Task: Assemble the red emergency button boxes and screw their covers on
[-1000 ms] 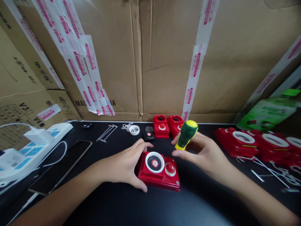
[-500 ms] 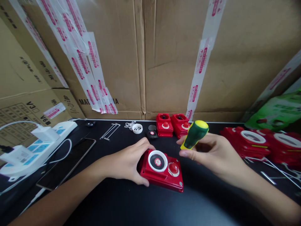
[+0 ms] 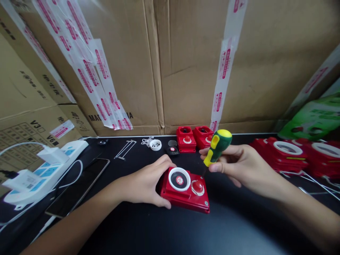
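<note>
A red alarm box (image 3: 186, 191) with a white-ringed round speaker and a red button lies flat on the black table (image 3: 148, 230). My left hand (image 3: 145, 184) grips its left end, fingers curled over the far edge and thumb on the near edge. My right hand (image 3: 239, 164) pinches a green and yellow screwdriver (image 3: 218, 146) by its handle. The dark shaft slants down to the box's far right corner, and the tip seems to touch it.
Two small red boxes (image 3: 195, 138), a white cap (image 3: 155, 144), a black disc and thin metal pins (image 3: 124, 149) lie at the back. A stack of red boxes (image 3: 287, 156) fills the right. A phone (image 3: 79, 187) and a power strip (image 3: 42, 170) sit left. Cardboard cartons form the back wall.
My right hand has brought the screwdriver down and left, from hovering beside the box to its tip at the box's far right corner. My left hand keeps its hold.
</note>
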`<state>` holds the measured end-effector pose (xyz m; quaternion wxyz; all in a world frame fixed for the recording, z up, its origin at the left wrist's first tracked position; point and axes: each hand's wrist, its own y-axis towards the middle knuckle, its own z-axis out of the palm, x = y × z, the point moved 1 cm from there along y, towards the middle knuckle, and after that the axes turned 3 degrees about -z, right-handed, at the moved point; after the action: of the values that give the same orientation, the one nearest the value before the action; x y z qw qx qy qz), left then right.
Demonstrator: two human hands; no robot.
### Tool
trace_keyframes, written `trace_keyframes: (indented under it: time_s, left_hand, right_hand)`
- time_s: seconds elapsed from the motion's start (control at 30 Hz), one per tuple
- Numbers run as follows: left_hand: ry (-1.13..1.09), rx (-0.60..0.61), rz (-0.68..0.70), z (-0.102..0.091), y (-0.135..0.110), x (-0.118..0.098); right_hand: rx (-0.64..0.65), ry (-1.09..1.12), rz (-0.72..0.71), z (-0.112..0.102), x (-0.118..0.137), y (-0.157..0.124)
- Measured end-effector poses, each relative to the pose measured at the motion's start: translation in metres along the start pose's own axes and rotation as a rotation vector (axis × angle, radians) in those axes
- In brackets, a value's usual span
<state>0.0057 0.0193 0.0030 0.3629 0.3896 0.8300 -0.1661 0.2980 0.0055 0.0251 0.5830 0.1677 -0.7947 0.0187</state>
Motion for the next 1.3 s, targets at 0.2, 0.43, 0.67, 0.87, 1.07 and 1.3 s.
trace_keyframes:
  time_s: [0.2,0.43,0.67,0.87,1.07,1.3]
  left_hand:
    - [0.037,0.009,-0.006,0.0,-0.001,-0.002]
    - [0.104,-0.03,-0.028,0.003,-0.001,-0.005]
    - [0.121,-0.035,-0.014,0.005,-0.001,-0.004]
    - [0.088,-0.034,-0.002,0.005,-0.001,-0.001]
    - [0.048,-0.037,0.029,0.004,-0.001,0.002]
    - [0.05,-0.029,0.014,0.004,-0.001,-0.002]
  right_hand:
    - [0.03,0.018,-0.001,-0.002,0.0,-0.001]
    - [-0.076,0.009,-0.023,0.01,-0.001,0.0]
    - [-0.272,0.055,-0.055,0.017,0.001,0.003]
    - [-0.302,0.037,-0.044,0.017,0.003,0.003]
    - [-0.307,0.019,-0.037,0.013,0.004,-0.001]
    - [-0.207,0.029,-0.021,0.009,0.002,-0.003]
